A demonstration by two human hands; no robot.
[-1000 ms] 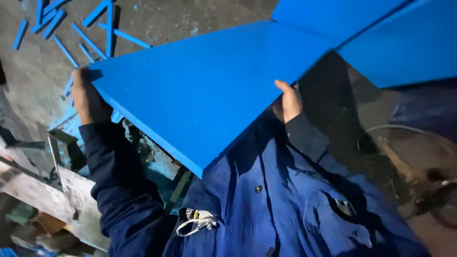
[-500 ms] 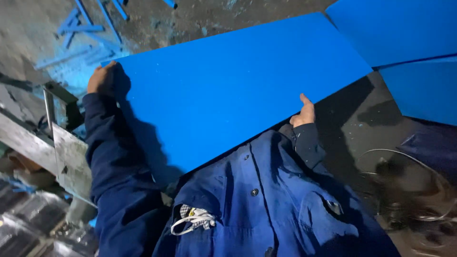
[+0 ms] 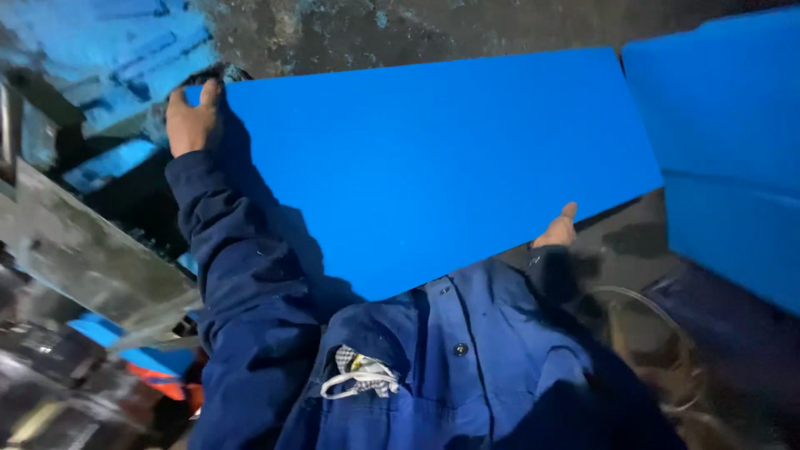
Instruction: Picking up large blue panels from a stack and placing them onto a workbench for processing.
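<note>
A large flat sheet of smooth, matte bright-blue board, rectangular with straight clean-cut edges, is held out in front of the person's chest, above a dark, mottled, grimy floor. The left hand is clamped on the sheet's far left corner, fingers curled over the edge and the thumb side pressed to the board; its arm runs up in a creased navy cloth sleeve. The right hand grips the lower right edge from beneath: only the thumb and a bit of the palm show past the board, so how the fingers lie under it cannot be told. The sheet tilts slightly, its right end reaching close to a stack of more bright-blue panels with the same smooth surface (their thick edges show as a paler seam between two slabs).

Below the board is the front of a blue buttoned work shirt, soft and wrinkled, with a white-and-checked bit of cloth with a looped cord poking from the chest pocket. At the left stands a blurred grey metal frame, hard-edged and dull, with scraps of blue material behind and below it. A thin pale curved cable lies on the dark floor at lower right.
</note>
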